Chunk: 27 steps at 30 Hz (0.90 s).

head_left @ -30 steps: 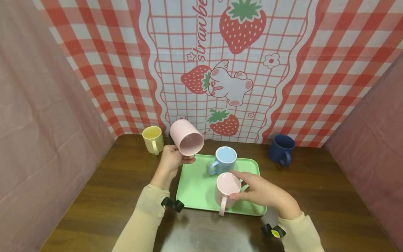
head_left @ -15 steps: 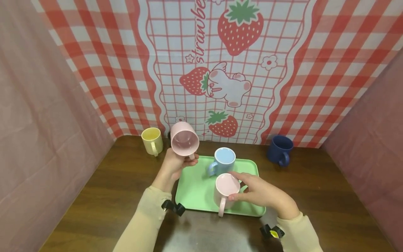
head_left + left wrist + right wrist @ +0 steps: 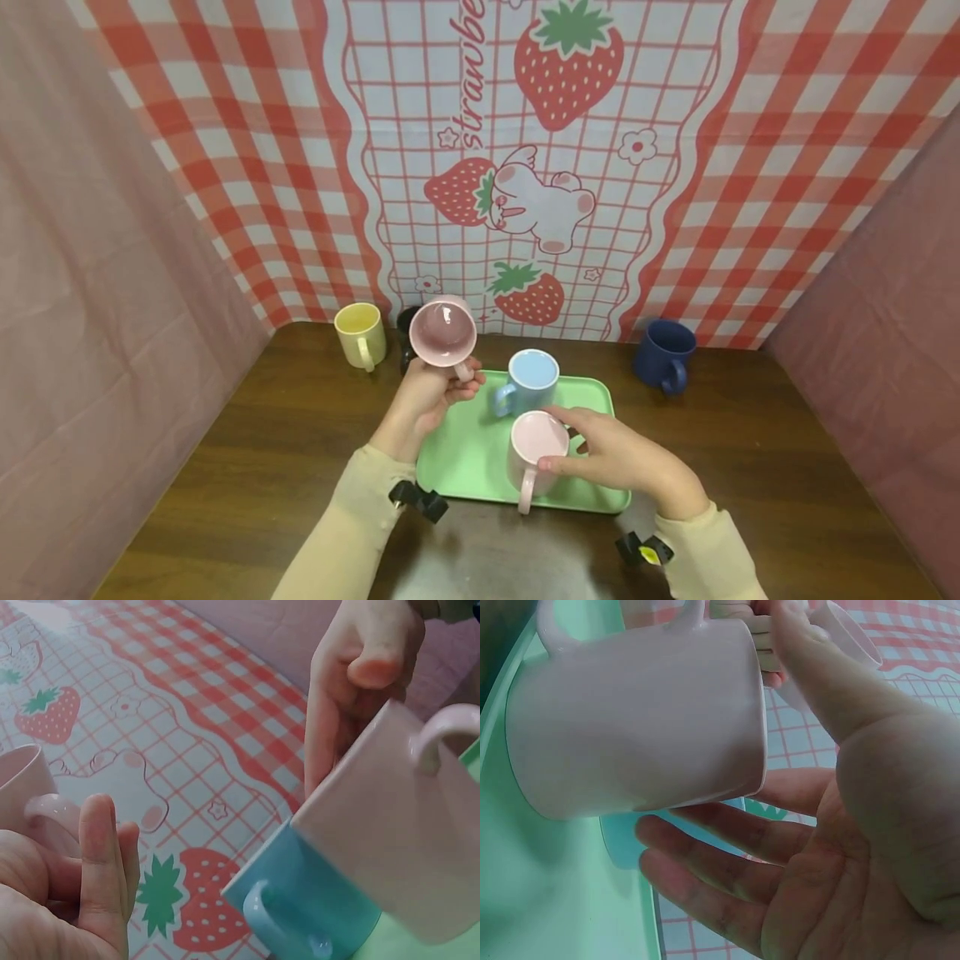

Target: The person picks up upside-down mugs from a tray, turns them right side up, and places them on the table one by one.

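My left hand (image 3: 427, 404) holds a pink mug (image 3: 442, 333) by its handle, raised above the tray's back-left corner. Its mouth is turned toward the head camera, and the inside shows bare. A second pink mug (image 3: 536, 450) stands on the green tray (image 3: 465, 467), handle pointing to the near side. Around that mug's rim, my right hand (image 3: 630, 454) has its thumb on the near side and its fingers on the far side. Right behind it on the tray stands a light blue mug (image 3: 534, 379), handle to the left. In the right wrist view, several fingers (image 3: 720, 892) extend past the mug.
A yellow mug (image 3: 361, 336) stands at the back left of the wooden table (image 3: 247, 450). A black object (image 3: 407, 321) is partly hidden behind the raised mug. At the back right stands a dark blue mug (image 3: 666, 354). A strawberry-print cloth (image 3: 525, 192) hangs behind.
My left hand has turned the raised pink mug from mouth-down-right to facing the head camera, moving it slightly down. The right hand keeps its place on the other pink mug.
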Tool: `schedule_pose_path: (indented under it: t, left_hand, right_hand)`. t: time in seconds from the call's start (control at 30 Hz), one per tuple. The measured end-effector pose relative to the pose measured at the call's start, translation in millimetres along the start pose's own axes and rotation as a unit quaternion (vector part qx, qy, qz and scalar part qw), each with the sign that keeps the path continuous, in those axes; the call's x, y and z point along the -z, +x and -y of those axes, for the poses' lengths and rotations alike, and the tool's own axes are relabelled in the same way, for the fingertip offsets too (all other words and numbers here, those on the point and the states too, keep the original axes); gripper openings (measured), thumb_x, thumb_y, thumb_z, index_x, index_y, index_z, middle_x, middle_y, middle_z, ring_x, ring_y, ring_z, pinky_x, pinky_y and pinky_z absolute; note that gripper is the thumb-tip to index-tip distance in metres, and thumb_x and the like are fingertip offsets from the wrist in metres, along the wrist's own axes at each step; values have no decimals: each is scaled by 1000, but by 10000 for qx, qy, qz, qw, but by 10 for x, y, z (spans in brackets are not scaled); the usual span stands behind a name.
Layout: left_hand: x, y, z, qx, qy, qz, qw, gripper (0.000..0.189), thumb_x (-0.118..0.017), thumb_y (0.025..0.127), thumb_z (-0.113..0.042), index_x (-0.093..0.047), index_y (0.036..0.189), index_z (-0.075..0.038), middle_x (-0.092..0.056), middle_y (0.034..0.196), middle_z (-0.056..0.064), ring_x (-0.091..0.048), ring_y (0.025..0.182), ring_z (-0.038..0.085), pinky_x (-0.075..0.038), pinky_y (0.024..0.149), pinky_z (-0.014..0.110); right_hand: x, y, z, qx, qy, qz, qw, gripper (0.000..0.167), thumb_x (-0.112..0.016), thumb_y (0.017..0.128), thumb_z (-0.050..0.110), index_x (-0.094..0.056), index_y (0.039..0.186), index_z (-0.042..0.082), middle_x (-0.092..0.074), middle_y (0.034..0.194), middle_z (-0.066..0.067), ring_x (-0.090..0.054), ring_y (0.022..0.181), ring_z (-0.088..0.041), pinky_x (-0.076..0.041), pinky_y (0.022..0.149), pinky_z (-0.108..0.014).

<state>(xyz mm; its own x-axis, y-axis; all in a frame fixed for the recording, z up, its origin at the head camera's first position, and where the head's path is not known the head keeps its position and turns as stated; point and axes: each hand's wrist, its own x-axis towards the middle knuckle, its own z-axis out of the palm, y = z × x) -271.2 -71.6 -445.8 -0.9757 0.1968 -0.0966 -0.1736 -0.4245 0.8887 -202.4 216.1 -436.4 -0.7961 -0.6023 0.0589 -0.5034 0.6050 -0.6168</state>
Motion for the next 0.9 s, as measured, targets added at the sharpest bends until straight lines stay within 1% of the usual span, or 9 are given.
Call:
schedule_pose_path:
  t: [0.1,0.2,0.27,0.37,0.47,0.57,0.67,0.8,0.9]
  left_hand:
    - [-57,-26,0,62,-40,14,10000,23,-57,95,11,-75,85,-1,-75,76,10,-70,59,9,-60,58,20]
    - [-122,-54,4,175,-76,-4,9998,25,-58,99,7,-75,84,-2,-75,75,9,-69,59,9,-60,58,20]
    - [-160,-70,10,270,-147,-29,9995,26,-57,101,6,-74,83,-2,-75,74,8,-68,59,9,-59,58,20]
    - [-217,-97,24,366,-194,-37,9991,26,-56,101,6,-74,84,-1,-74,73,7,-67,60,8,-58,58,19]
    - [-269,-119,48,390,-253,38,9989,28,-54,101,6,-74,83,-2,-74,72,6,-67,59,8,-58,58,19]
    - [-326,-140,80,363,-315,123,9988,29,-54,101,6,-74,83,-3,-74,72,6,-67,58,7,-57,56,18]
    - [-386,-167,118,338,-323,185,9987,26,-55,101,5,-75,85,-3,-74,72,6,-67,58,7,-57,56,19]
    - [-462,-215,152,339,-311,185,9988,23,-59,100,4,-75,86,-1,-74,72,7,-68,60,8,-59,58,20]
    - [-510,-251,168,277,-301,189,9990,19,-61,99,5,-75,86,1,-73,70,7,-70,59,9,-60,58,21]
  right_hand:
    - [-5,9,-4,11,-139,-286,9995,69,-82,100,41,-61,150,-2,-70,135,-15,-70,112,-26,-64,86,-45]
    - [-19,30,-5,25,-228,-844,9962,58,-82,101,34,-66,143,-3,-74,132,-14,-74,110,-27,-65,84,-45]
    - [-33,54,4,8,-227,-1309,9911,49,-82,101,29,-71,138,-1,-76,127,-12,-75,108,-26,-65,82,-42]
    - [-60,86,49,-49,-56,-1955,9807,36,-83,100,22,-76,129,2,-79,118,-7,-77,103,-23,-65,80,-39]
    - [-96,112,112,-128,219,-2395,9706,30,-85,97,18,-78,124,5,-80,111,-3,-76,99,-20,-64,78,-37]
    - [-143,145,175,-153,481,-2684,9620,29,-88,95,17,-78,121,8,-79,108,-1,-75,98,-18,-63,77,-35]
    - [-188,175,235,-130,727,-2876,9549,31,-90,93,16,-76,120,9,-78,110,-4,-73,100,-17,-61,75,-31]
    - [-240,195,308,-20,1030,-3069,9462,29,-87,95,13,-75,122,9,-76,109,-7,-71,100,-17,-57,72,-25]
    - [-270,203,350,169,1155,-3162,9415,26,-84,97,9,-76,121,9,-75,106,-5,-69,96,-15,-55,70,-24]
